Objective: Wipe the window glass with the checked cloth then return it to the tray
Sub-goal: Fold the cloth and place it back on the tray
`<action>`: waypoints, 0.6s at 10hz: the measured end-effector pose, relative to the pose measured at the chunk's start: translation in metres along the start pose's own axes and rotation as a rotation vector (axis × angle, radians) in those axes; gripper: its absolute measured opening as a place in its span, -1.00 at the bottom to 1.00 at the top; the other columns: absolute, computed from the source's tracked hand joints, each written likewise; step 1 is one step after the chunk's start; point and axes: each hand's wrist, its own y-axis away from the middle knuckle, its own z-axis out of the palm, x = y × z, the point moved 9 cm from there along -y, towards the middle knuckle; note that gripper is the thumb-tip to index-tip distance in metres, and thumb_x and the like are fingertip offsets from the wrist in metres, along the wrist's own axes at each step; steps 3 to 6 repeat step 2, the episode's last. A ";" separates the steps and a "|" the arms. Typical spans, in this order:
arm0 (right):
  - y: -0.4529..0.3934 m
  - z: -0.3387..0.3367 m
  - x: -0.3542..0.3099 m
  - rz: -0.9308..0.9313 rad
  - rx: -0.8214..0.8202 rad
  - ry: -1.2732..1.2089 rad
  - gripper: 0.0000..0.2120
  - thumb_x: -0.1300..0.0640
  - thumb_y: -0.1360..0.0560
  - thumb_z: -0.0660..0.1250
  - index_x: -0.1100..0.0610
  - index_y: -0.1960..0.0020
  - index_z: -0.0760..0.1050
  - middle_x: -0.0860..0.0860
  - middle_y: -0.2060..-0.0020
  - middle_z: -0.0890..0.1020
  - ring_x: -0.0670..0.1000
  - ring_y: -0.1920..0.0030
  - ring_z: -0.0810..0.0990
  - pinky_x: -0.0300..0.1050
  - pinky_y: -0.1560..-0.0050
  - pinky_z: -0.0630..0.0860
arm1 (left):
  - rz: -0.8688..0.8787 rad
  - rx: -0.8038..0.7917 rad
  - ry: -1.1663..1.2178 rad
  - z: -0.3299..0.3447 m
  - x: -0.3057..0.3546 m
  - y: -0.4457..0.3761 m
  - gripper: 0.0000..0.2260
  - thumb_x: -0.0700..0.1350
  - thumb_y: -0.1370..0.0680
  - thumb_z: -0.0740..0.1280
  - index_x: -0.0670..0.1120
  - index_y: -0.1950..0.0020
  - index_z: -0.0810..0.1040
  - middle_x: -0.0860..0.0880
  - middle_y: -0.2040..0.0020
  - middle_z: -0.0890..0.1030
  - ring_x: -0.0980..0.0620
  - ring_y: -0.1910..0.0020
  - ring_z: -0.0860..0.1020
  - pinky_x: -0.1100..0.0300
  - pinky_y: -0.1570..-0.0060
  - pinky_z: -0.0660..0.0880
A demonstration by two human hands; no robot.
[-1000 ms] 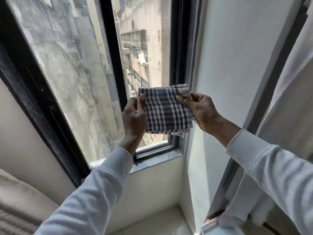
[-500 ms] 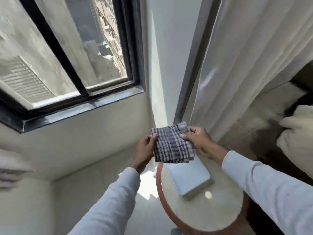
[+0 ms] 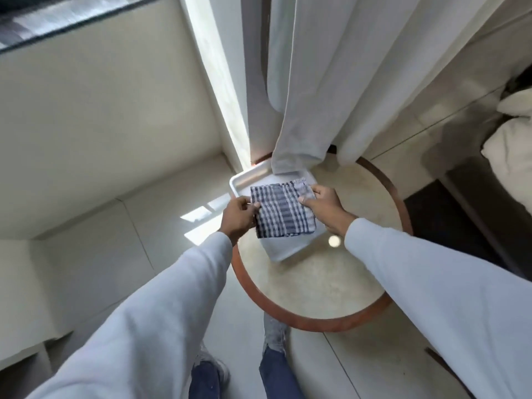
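Above the round worktop (image 3: 331, 286), the white tray (image 3: 283, 249) is overhung by the folded checked cloth (image 3: 282, 211), which is pinched at its edges between the left hand (image 3: 239, 217) and right hand (image 3: 325, 205), both arms outstretched.

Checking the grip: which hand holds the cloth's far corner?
The right hand pinches the checked cloth at its far corner; the left hand holds the near-left edge.
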 end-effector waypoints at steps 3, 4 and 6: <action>-0.019 0.018 -0.009 -0.107 0.071 0.364 -0.41 0.20 -0.71 0.26 0.11 -0.72 0.24 0.14 -0.65 0.40 0.19 -0.63 0.40 -0.01 -0.61 0.34 | 0.359 0.105 -0.593 0.008 0.017 -0.020 -0.36 0.00 -0.68 0.37 -0.08 -0.72 0.24 -0.14 -0.67 0.44 -0.24 -0.66 0.38 -0.20 -0.66 0.32; -0.019 0.018 -0.009 -0.107 0.071 0.364 -0.41 0.20 -0.71 0.26 0.11 -0.72 0.24 0.14 -0.65 0.40 0.19 -0.63 0.40 -0.01 -0.61 0.34 | 0.359 0.105 -0.593 0.008 0.017 -0.020 -0.36 0.00 -0.68 0.37 -0.08 -0.72 0.24 -0.14 -0.67 0.44 -0.24 -0.66 0.38 -0.20 -0.66 0.32; -0.019 0.018 -0.009 -0.107 0.071 0.364 -0.41 0.20 -0.71 0.26 0.11 -0.72 0.24 0.14 -0.65 0.40 0.19 -0.63 0.40 -0.01 -0.61 0.34 | 0.359 0.105 -0.593 0.008 0.017 -0.020 -0.36 0.00 -0.68 0.37 -0.08 -0.72 0.24 -0.14 -0.67 0.44 -0.24 -0.66 0.38 -0.20 -0.66 0.32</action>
